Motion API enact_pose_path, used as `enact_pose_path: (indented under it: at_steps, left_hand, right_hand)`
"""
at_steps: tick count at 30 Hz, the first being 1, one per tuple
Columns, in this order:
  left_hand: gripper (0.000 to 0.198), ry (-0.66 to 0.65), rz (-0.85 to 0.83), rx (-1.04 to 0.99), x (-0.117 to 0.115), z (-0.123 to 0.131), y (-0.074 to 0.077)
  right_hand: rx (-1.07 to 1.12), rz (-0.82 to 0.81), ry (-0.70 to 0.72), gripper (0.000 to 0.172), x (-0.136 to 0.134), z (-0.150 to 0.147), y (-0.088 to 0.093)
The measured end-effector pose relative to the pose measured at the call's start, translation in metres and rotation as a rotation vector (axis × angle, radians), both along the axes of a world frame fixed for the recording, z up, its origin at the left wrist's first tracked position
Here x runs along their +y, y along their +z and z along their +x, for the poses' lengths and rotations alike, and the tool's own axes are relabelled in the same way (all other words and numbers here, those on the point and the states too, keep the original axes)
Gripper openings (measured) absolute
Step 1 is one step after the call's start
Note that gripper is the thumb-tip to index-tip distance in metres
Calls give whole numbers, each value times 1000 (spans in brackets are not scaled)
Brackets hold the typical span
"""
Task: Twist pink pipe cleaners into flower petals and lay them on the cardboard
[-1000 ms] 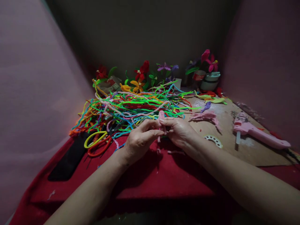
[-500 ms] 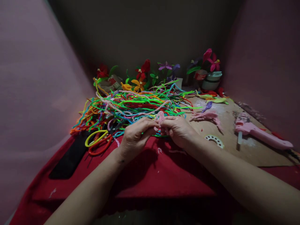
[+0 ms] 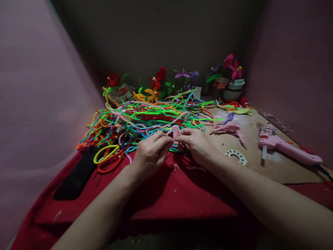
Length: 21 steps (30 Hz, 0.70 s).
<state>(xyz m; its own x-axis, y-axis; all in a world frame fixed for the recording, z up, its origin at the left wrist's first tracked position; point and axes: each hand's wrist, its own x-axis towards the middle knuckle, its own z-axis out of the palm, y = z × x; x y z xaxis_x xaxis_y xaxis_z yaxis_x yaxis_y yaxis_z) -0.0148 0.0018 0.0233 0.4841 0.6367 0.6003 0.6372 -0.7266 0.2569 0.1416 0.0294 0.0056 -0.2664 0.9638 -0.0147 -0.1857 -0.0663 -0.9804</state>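
Between my two hands is a bent piece of pink pipe cleaner (image 3: 176, 131), standing up in folded loops above the fingertips. My left hand (image 3: 153, 150) pinches its left side between thumb and fingers. From the other side my right hand (image 3: 196, 143) is closed on the same piece, thumb against forefinger. Part of the pink piece is hidden behind the fingers. Just beyond the hands spreads a big heap of coloured pipe cleaners (image 3: 156, 114).
Scissors with yellow and red handles (image 3: 109, 155) and a black flat object (image 3: 75, 177) lie left. On the board (image 3: 249, 175) are a pink glue gun (image 3: 291, 147), a white ring with holes (image 3: 236, 156) and pink petals (image 3: 229, 128). Pipe-cleaner flowers (image 3: 156, 81) stand behind.
The pink pipe cleaner has been turned and bent in the fingers, and a strand now spans toward the left hand. Both hands stay in nearly the same place.
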Motion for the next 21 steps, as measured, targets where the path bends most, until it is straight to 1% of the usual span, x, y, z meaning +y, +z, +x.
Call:
enact_pose_path:
  at_steps: [4,7,10,13,17,21]
  left_hand:
    - [15,149,169,171,1,1,-6]
    - [16,215,246,262,1,1,-9]
    - [16,219,289,299,1,2,-10]
    - [18,227,322,326,0,3,-10]
    - [21,222,371,429,-4,7,-7]
    - [17,193,425,504,-8,11,-8]
  right_hand:
    - [-113,79,-38,13,-2,-1,2]
    - [-171,98,-81,18,-4,-3,3]
    - [-213,122,-100,18,-5,-4,4]
    - [-220,144,-84,12,-6,-4,4]
    - [-192,141,-77,11,-7,-3,5]
    - [-126,120,-56,7,-8,-4,6]
